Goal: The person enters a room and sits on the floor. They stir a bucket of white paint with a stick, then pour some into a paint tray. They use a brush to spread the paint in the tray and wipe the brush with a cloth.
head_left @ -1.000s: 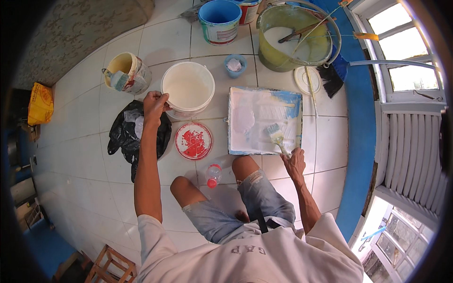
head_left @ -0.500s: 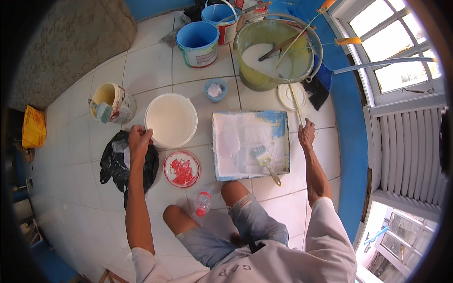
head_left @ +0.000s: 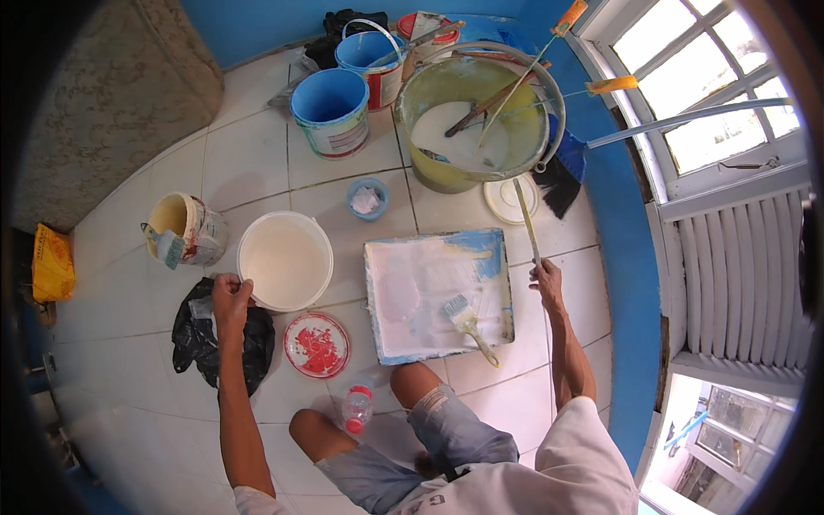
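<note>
The left hand (head_left: pixel 232 302) is pinching the near-left rim of a white plastic bucket (head_left: pixel 287 227), its thumb and fingers almost closed there. The right hand (head_left: pixel 548 285) is holding the lower end of a thin stick (head_left: pixel 526 215), its grip narrow, though the far fingers are hiding from view. Reading the clock from the paint tray (head_left: pixel 492 262), the white bucket is standing between nine and ten, and the stick is slanting up from three toward one, where its upper part is crossing a white lid (head_left: pixel 496 206).

Pale tiles (head_left: pixel 120 369) are covering the floor, and a blue wall (head_left: pixel 240 26) is closing off the room at eleven. A louvred shutter (head_left: pixel 742 275) is filling three o'clock, with a paned window (head_left: pixel 687 51) letting in light at two.

Pale paint is coating much of the tray; a flat paintbrush (head_left: pixel 468 324) is lying in it, its handle overhanging the near edge. A large olive bucket (head_left: pixel 442 178) is standing at twelve, and a small blue tub (head_left: pixel 367 215) at eleven. A red-and-white lid (head_left: pixel 317 345) is lying at eight, a red-capped clear bottle (head_left: pixel 357 408) at seven, and a black plastic bag (head_left: pixel 249 352) is slumping near nine, beside the left hand.
</note>
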Demonstrator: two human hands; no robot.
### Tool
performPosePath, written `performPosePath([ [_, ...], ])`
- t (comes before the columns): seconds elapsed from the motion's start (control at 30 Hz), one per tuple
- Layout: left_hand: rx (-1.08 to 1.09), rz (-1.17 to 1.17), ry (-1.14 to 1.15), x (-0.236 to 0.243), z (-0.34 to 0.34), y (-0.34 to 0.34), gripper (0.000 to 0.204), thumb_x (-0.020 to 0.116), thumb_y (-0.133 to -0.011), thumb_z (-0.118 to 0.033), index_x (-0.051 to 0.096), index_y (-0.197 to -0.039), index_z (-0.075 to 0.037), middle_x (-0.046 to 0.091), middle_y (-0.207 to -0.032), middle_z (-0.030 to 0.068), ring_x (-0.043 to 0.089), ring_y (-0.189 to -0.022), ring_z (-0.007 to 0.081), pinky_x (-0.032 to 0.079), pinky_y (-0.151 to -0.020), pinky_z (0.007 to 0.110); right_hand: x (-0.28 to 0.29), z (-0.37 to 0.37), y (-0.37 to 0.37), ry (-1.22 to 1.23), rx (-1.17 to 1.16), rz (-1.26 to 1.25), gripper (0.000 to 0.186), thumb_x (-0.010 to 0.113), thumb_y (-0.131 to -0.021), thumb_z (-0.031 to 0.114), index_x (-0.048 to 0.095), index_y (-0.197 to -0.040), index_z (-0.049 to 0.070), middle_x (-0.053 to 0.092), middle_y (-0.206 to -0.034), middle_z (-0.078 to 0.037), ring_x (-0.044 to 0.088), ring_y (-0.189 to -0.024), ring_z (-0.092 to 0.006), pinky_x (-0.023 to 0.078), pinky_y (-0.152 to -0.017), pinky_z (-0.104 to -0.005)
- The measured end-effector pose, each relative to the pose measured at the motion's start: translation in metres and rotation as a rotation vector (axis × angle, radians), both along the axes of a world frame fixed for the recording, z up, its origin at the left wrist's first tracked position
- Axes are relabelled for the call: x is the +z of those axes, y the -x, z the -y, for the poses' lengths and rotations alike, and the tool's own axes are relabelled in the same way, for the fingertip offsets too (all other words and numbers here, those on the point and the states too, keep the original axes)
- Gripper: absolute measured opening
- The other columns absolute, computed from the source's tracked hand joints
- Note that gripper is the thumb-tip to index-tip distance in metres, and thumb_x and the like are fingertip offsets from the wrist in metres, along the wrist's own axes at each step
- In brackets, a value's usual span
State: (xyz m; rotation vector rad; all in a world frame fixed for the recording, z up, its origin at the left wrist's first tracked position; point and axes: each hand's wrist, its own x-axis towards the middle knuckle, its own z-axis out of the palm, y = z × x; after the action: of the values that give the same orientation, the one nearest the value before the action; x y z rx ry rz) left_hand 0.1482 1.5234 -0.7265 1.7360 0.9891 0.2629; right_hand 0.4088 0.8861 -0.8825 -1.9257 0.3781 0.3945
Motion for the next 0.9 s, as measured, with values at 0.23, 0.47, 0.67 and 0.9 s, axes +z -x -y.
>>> performPosePath([
  [0.23, -0.043, 0.08, -0.133, -0.009, -0.005, 0.008, 0.023, 0.071, -0.087, -0.015, 0.051, -0.091, -0.003, 0.053, -0.074, 0.0039, 0.052, -0.057, 0.0127, 0.044, -0.049, 0.031, 0.13, 0.016, 0.081, -0.103, 0.138, 0.021, 0.033, 0.06, -0.102, 0.024, 0.067, -0.124, 0.001, 0.053, -0.079, 0.005, 0.046, -0.067, -0.0045, 0.038, -0.056, -0.0225],
  [0.47, -0.006, 0.103, 0.013, 0.007, 0.017, 0.002, 0.028, 0.073, -0.084, -0.013, 0.054, -0.098, 0.002, 0.064, -0.082, 0.0106, 0.062, -0.065, 0.016, 0.052, -0.061, 0.031, 0.28, -0.121, 0.113, 0.008, 0.536, 0.33, 0.027, 0.062, -0.098, 0.016, 0.069, -0.116, -0.004, 0.056, -0.084, -0.002, 0.05, -0.065, -0.0087, 0.04, -0.055, -0.0231],
  [0.67, -0.139, 0.01, -0.132, -0.002, 0.011, 0.021, 0.027, 0.071, -0.088, -0.013, 0.053, -0.102, 0.002, 0.059, -0.084, 0.0072, 0.059, -0.068, 0.0135, 0.052, -0.059, 0.029, 0.283, -0.282, 0.091, -0.039, 0.646, 0.293, 0.021, 0.072, -0.087, 0.008, 0.07, -0.105, -0.002, 0.072, -0.1, -0.011, 0.07, -0.096, -0.0151, 0.057, -0.078, -0.0314],
  [0.9, -0.204, -0.047, -0.247, 0.008, 0.008, 0.015, 0.027, 0.07, -0.087, -0.011, 0.053, -0.102, 0.002, 0.058, -0.085, 0.0076, 0.059, -0.069, 0.0141, 0.052, -0.06, 0.029, 0.234, -0.388, 0.088, -0.23, 0.674, 0.167, 0.027, 0.071, -0.089, 0.015, 0.068, -0.107, -0.004, 0.073, -0.09, -0.013, 0.069, -0.076, -0.017, 0.055, -0.069, -0.0318],
])
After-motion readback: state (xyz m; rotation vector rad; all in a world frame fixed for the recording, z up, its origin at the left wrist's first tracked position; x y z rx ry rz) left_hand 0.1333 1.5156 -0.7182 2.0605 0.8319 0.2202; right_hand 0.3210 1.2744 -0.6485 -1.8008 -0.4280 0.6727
